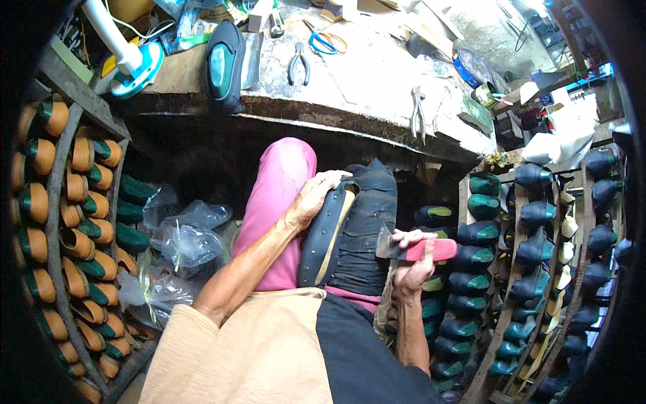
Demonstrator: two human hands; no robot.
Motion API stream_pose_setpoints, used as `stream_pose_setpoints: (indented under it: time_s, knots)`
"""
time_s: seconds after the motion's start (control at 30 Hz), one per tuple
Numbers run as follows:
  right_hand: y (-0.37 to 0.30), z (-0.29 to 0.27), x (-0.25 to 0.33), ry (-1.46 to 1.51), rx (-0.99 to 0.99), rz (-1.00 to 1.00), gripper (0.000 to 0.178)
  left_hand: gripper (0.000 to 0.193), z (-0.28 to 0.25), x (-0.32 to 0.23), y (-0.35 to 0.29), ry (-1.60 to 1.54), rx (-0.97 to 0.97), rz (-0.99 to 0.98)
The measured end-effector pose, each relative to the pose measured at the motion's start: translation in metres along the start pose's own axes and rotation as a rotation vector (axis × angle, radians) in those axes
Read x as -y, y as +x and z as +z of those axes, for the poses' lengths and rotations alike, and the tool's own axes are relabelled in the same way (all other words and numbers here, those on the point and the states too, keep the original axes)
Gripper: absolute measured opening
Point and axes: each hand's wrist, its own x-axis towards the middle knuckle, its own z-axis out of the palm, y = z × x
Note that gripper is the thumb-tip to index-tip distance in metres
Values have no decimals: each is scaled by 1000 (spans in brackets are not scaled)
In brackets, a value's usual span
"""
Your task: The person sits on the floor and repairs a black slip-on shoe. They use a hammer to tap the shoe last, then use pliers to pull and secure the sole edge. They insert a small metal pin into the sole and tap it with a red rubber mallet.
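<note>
Gripping entry, left to right: my left hand (321, 193) clasps the dark shoe upper (331, 232) lying on my lap, beside my pink-trousered knee (279, 188); my right hand (412, 262) clenches a red-handled knife (420, 249), blade just beside the upper. Racks of shoe lasts (484, 236) flank me.

I see a dark blue shoe sole (328, 232) upright at centre frame; a red-handled knife (418, 249) just right.
</note>
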Motion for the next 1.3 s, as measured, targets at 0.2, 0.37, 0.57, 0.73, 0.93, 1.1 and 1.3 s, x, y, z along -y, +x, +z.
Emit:
stream_pose_setpoints:
  time_s: [0.2,0.37,0.57,0.73,0.93,1.1,1.3]
  knots:
    - [39,26,39,229,173,50,68,48,18,12,12,118,130,194]
    - [81,69,26,288,307,61,78,51,24,13,26,106,102,233]
    - [100,77,4,313,370,150,76,46,25,16,27,66,70,197]
    - [106,74,-11,340,373,203,75,45,26,12,25,134,58,203]
    - [111,64,-14,399,403,255,75,41,27,12,24,145,60,188]
    - [111,62,-17,383,460,261,74,45,27,18,25,147,76,241]
    - [108,67,-15,264,446,232,73,46,26,15,24,180,71,246]
